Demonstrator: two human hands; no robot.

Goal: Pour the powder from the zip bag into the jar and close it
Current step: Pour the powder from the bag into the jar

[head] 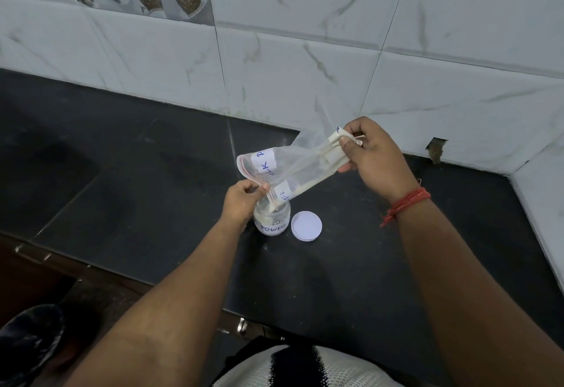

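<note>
A clear zip bag [293, 163] with a white label in blue letters is held tilted over a small clear jar [271, 222]. My left hand [242, 202] pinches the bag's open mouth just above the jar. My right hand [370, 157] grips the bag's bunched far end, raised higher. Off-white powder runs from the bag's mouth into the jar, which is partly filled and stands upright on the black counter [152, 191]. The jar's round white lid [306, 225] lies flat on the counter, just right of the jar.
A white marbled tile wall [305, 50] rises behind the counter and turns a corner at the right. The counter's front edge [122, 276] runs diagonally below my arms. A dark shoe [27, 347] shows at the lower left on the floor.
</note>
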